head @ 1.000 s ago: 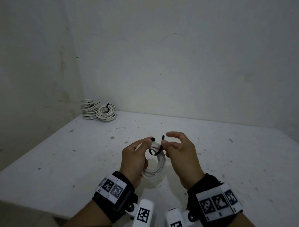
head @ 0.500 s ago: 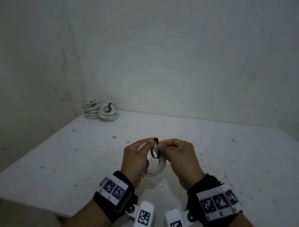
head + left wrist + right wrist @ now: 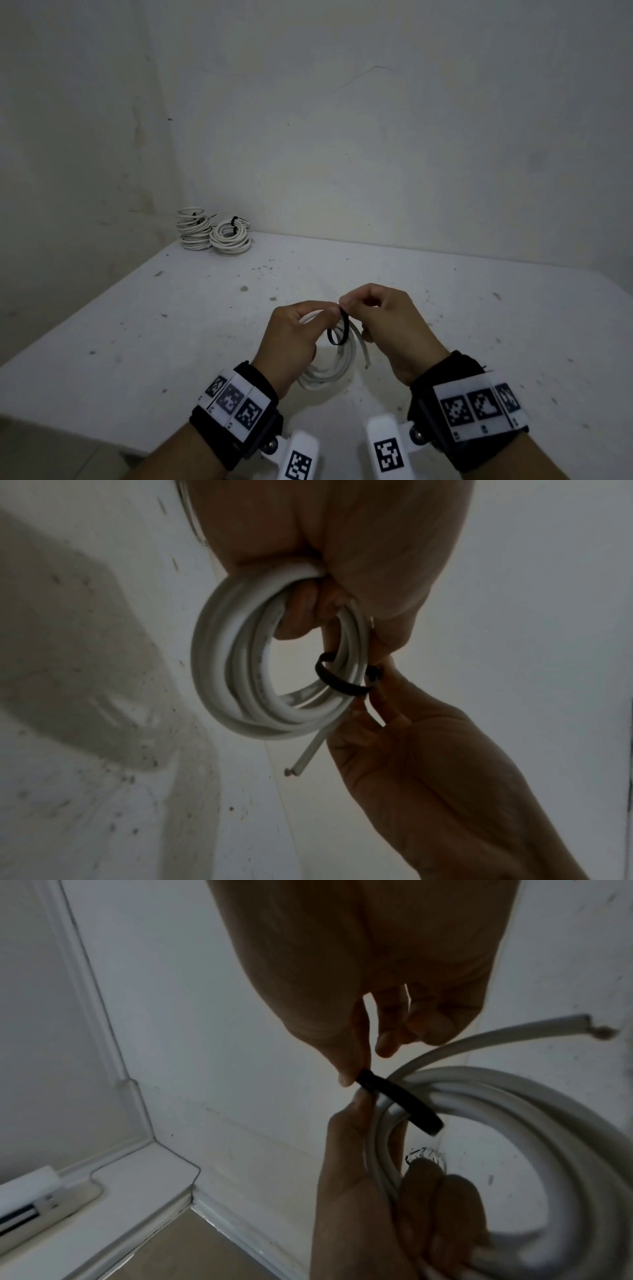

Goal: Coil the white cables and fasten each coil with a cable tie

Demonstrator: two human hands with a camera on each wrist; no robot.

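Right hand (image 3: 387, 329): thumb and forefinger pinch the thin black plastic cable tie (image 3: 339, 330) where its ends meet.
Left hand (image 3: 291, 342): fingers curled through and clamped on the coil of white round plastic cable (image 3: 246, 680).
Tie: loose loop around the strands (not cinched, as far as I can judge).
Coil position: held above the speckled white table (image 3: 137, 325).
Handling: probably light, springy; grip beside the tie or the turns splay.
Far corner: two tied white coils (image 3: 212, 233).
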